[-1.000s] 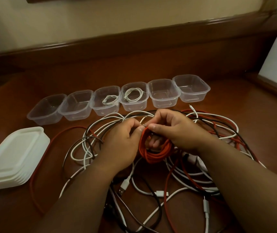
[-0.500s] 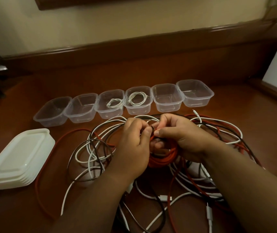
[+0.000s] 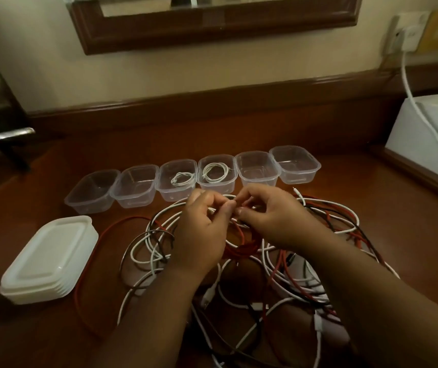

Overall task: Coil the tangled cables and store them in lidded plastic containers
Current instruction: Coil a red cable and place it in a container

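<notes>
Fingers of both hands are curled and meet over the middle of the tabletop (image 3: 372, 208). The left hand (image 3: 202, 229) and the right hand (image 3: 273, 221) face each other, fingertips almost touching, and pinch a thin white strand between them; whether it is a tie or a cable end is too blurred to tell. Under the hands lies the red coil (image 3: 239, 251), a tight round bundle of matte orange-red cord, partly hidden by the left palm.

Around the coil spreads the tangle (image 3: 305, 282) of loose cables: smooth white, black and red cords in overlapping loops, with small white plugs showing toward the near edge. One long red loop (image 3: 90, 274) runs out toward the left edge.

Along the far side of the tabletop stands a row of six tubs (image 3: 295, 164), clear thin plastic, rectangular with rounded corners and lipped rims, set side by side and touching. The third tub (image 3: 176, 173) from the left holds a small white coiled cable; the fourth tub (image 3: 216, 170) holds another, slightly larger, white coil. The other four hold nothing that can be seen.

Near the left edge sits a stack of lids (image 3: 48, 258), milky white plastic, rectangular with rounded corners and a raised centre panel.

No writing or brand can be read anywhere. The tabletop is glossy reddish-brown wood with a raised back rail. At the right edge stands a white box (image 3: 430, 131) with a white cord draped over it.
</notes>
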Motion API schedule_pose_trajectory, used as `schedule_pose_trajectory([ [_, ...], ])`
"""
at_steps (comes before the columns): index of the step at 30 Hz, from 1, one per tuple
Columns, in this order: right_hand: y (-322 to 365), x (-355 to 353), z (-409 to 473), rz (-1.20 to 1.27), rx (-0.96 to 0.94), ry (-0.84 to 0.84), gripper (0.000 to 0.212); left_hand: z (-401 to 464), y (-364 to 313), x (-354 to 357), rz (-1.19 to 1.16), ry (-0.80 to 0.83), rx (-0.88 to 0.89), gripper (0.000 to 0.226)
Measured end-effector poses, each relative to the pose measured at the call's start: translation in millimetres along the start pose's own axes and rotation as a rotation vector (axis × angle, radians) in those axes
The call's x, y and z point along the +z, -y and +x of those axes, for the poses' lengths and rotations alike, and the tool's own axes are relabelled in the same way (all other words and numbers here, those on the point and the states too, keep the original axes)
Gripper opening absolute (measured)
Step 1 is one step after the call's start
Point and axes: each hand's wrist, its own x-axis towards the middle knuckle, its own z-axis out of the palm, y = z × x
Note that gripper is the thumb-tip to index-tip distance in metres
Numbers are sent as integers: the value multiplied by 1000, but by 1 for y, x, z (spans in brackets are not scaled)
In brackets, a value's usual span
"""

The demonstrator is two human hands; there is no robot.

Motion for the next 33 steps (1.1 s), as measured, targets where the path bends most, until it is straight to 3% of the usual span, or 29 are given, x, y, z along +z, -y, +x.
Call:
schedule_pose_trajectory([
  [2, 14, -2, -11, -45, -49, -71, 6, -3, -11, -7, -77, 19, -27, 11],
  [6, 41, -9, -37, 96, -10, -99, 2, -19, -45, -30, -299, 151, -132, 19],
  [8, 52, -8, -52, 105, 33, -87, 3, -27, -58, -45, -311, 242, -176, 25],
  [11, 70, -10, -71, 136, 82, -9, 3, -37, -73, -72, -253, 341, -219, 14],
  [17, 128, -22, -106, -433, -45, 289, 10, -70, -110, -117, -93, 424, -124, 12],
  [21, 154, -20, -134, -592, -184, 365, 20, -90, -130, -145, -118, 459, -122, 15],
  [24, 155, -13, -152, -469, -258, 249, 18, -104, -143, -155, -188, 459, -133, 18],
  [28, 143, -1, -173, -187, -255, 69, 22, -125, -156, -154, -326, 432, -214, 16],
  [33, 135, 3, -196, -25, -253, -84, 27, -140, -158, -148, -366, 412, -269, 9],
])
